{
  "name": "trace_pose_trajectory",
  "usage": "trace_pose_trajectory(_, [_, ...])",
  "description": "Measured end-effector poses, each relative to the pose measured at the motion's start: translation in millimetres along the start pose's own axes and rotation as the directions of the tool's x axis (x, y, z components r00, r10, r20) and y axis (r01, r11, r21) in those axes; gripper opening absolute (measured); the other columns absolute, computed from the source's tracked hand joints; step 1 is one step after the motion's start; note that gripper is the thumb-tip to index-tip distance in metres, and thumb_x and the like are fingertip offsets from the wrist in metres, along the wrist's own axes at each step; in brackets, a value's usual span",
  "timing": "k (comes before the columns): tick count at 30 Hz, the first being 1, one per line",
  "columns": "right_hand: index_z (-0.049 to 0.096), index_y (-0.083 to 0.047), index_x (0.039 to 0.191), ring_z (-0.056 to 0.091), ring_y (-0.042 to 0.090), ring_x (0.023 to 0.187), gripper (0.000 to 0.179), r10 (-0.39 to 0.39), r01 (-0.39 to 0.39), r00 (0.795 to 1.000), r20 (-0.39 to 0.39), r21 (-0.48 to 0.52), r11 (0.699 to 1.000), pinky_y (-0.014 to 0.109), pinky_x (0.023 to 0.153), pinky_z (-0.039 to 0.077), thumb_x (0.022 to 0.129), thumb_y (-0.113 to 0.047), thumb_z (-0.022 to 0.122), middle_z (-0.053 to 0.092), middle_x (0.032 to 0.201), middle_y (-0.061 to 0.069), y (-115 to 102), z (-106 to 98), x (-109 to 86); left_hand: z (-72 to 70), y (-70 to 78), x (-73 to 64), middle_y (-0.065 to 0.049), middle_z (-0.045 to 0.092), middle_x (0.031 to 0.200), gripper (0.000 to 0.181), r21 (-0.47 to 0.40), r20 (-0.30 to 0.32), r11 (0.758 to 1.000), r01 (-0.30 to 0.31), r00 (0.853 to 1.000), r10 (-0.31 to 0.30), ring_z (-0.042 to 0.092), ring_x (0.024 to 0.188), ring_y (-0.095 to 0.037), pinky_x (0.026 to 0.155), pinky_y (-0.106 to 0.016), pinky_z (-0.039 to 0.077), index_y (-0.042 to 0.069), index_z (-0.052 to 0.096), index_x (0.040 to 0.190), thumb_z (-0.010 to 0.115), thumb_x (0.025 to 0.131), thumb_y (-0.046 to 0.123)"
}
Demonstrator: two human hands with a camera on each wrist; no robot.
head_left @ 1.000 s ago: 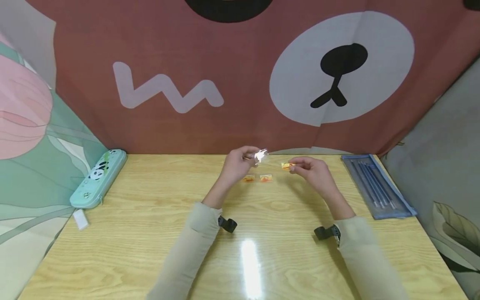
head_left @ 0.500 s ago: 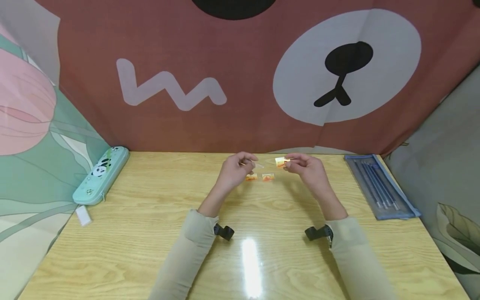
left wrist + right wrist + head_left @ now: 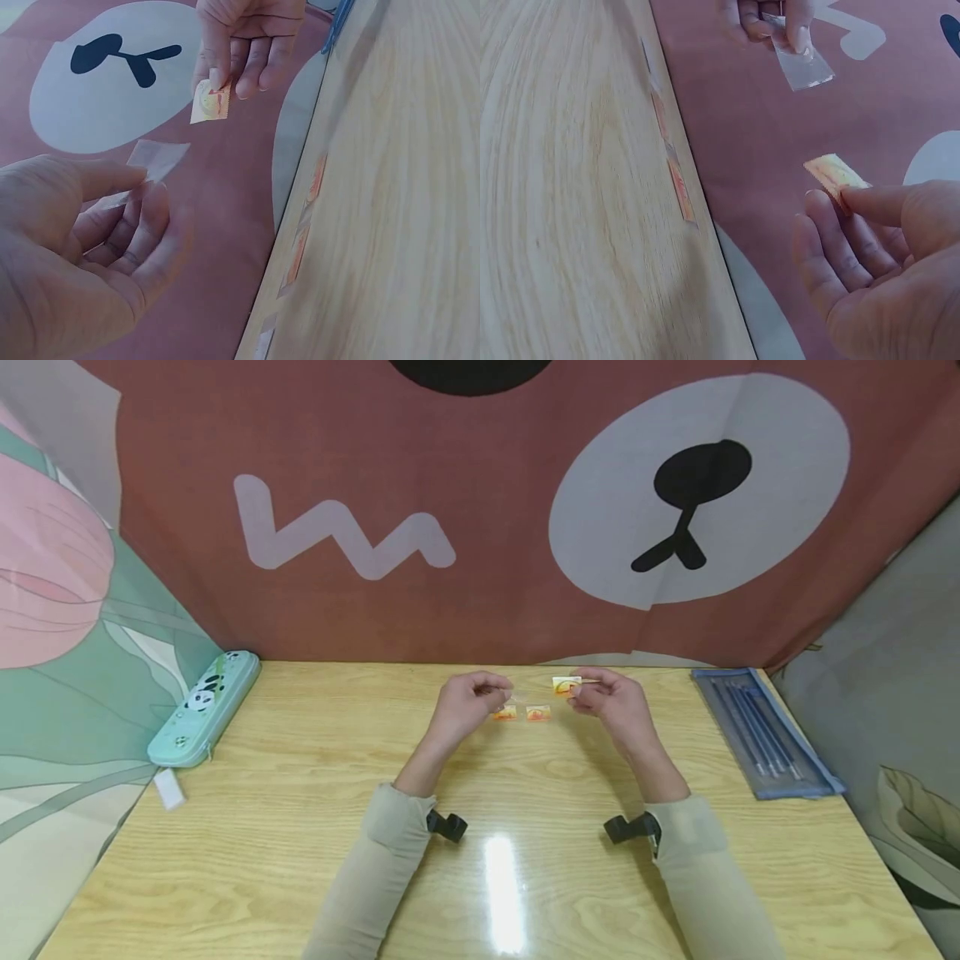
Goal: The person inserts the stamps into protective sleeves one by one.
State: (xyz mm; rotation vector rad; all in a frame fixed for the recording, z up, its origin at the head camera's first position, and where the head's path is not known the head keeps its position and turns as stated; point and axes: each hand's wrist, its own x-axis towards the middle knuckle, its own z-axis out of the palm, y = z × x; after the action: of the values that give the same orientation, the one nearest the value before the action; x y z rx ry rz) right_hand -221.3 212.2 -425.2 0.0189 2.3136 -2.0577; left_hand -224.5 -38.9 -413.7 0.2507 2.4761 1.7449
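Note:
My left hand (image 3: 465,703) pinches a small clear plastic sleeve (image 3: 159,156) between thumb and forefinger; the sleeve looks flat and see-through. To its right, my right hand (image 3: 621,703) pinches a small yellow-orange stamp (image 3: 832,171) with a toothed edge, one corner under the thumb. The sleeve and the stamp are apart, both held above the table's back edge. Below them lie two orange stamps in clear sleeves, a left one (image 3: 506,713) and a right one (image 3: 538,713). In the right wrist view another clear strip (image 3: 649,60) lies in line with these.
A mint panda pencil case (image 3: 204,708) stands at the table's left edge, with a small white block (image 3: 168,789) in front of it. At the right lies a blue mesh pouch (image 3: 765,735) holding several pencils. A printed bear cloth (image 3: 337,627) hangs behind the table.
The right hand has moved slightly left and turned the stamp's printed face more into view. The left hand has lowered a little, its sleeve no longer glinting. The head view has shifted slightly.

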Motion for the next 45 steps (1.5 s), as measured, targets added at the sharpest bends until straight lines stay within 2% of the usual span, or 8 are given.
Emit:
trace_pose_trajectory(5, [0.062,0.005,0.127,0.073,0.007,0.082,0.034,-0.005,0.005,1.000,-0.013,0.000,1.000,0.030,0.083,0.063,0.100,-0.015,0.065,0.073,0.093,-0.007,-1.4,0.8,-2.6,1.5,-1.2,-0.8,-0.022,0.072,0.115,0.020,-0.150,0.048,0.988,0.036,0.998,-0.029,0.072,0.103,-0.038,0.085,-0.050,0.062,0.005,0.070,0.116,0.063,0.101,0.015])
trace_pose_trajectory(11, [0.064,0.000,0.119,0.073,0.007,0.075,0.026,0.017,-0.018,1.000,0.014,0.098,0.995,0.026,0.078,0.063,0.098,-0.015,0.068,0.075,0.086,-0.010,-5.0,3.5,-4.7,4.0,0.0,-1.9,-0.027,0.071,0.119,0.021,-0.289,0.082,0.955,0.065,0.996,-0.043,0.075,0.093,-0.034,0.077,-0.039,0.064,0.003,0.064,0.121,0.057,0.101,0.007])
trace_pose_trajectory(14, [0.063,-0.003,0.115,0.073,0.007,0.073,0.019,0.038,-0.043,0.999,0.031,0.159,0.986,0.026,0.077,0.063,0.098,-0.012,0.067,0.075,0.083,-0.009,-6.4,5.4,-5.0,5.3,-1.1,-1.1,-0.024,0.073,0.115,0.022,-0.318,0.082,0.946,0.067,0.996,-0.043,0.076,0.086,-0.025,0.073,-0.033,0.064,0.000,0.067,0.119,0.060,0.099,0.005])
trace_pose_trajectory(21, [0.062,-0.002,0.110,0.073,0.008,0.073,0.016,0.034,-0.044,0.997,0.067,0.152,0.987,0.027,0.075,0.063,0.097,-0.011,0.067,0.075,0.084,-0.006,-6.9,9.8,-4.3,10.1,-2.1,1.5,-0.019,0.076,0.111,0.027,-0.386,0.083,0.916,0.107,0.993,-0.081,0.075,0.077,-0.010,0.072,-0.029,0.064,-0.003,0.071,0.120,0.065,0.096,0.005])
trace_pose_trajectory(29, [0.061,-0.001,0.112,0.074,0.009,0.075,0.017,0.035,-0.046,0.997,0.075,0.148,0.988,0.028,0.076,0.063,0.098,-0.010,0.066,0.074,0.086,-0.004,-8.9,16.7,-7.1,11.2,-3.1,2.7,-0.015,0.078,0.096,0.027,-0.435,0.100,0.891,0.132,0.990,-0.098,0.076,0.076,-0.012,0.075,-0.034,0.064,-0.010,0.070,0.113,0.069,0.096,0.011])
trace_pose_trajectory(36, [0.060,0.001,0.115,0.074,0.009,0.079,0.020,0.029,-0.043,0.996,0.087,0.165,0.985,0.028,0.079,0.063,0.100,-0.012,0.064,0.074,0.090,-0.003,-12.5,20.5,-8.3,10.6,-4.6,2.5,-0.015,0.078,0.090,0.027,-0.434,0.097,0.893,0.122,0.991,-0.088,0.077,0.075,-0.015,0.076,-0.037,0.064,-0.007,0.073,0.111,0.069,0.098,0.016])
trace_pose_trajectory(42, [0.063,-0.002,0.111,0.073,0.010,0.086,0.017,0.017,-0.032,0.997,0.077,0.200,0.979,0.029,0.086,0.062,0.100,-0.014,0.065,0.072,0.093,-0.004,-13.1,18.5,-10.1,11.5,-3.3,3.0,-0.014,0.078,0.088,0.027,-0.447,0.082,0.886,0.123,0.992,-0.097,0.077,0.074,-0.015,0.076,-0.038,0.064,-0.007,0.073,0.109,0.068,0.098,0.017])
trace_pose_trajectory(45, [0.065,-0.005,0.108,0.071,0.010,0.085,0.014,0.018,-0.030,0.998,0.058,0.218,0.975,0.026,0.083,0.062,0.099,-0.015,0.067,0.069,0.094,-0.003,-12.2,17.5,-10.8,11.9,-3.1,3.2,-0.014,0.079,0.087,0.027,-0.448,0.078,0.886,0.123,0.992,-0.098,0.077,0.074,-0.015,0.076,-0.038,0.064,-0.007,0.074,0.109,0.068,0.098,0.018])
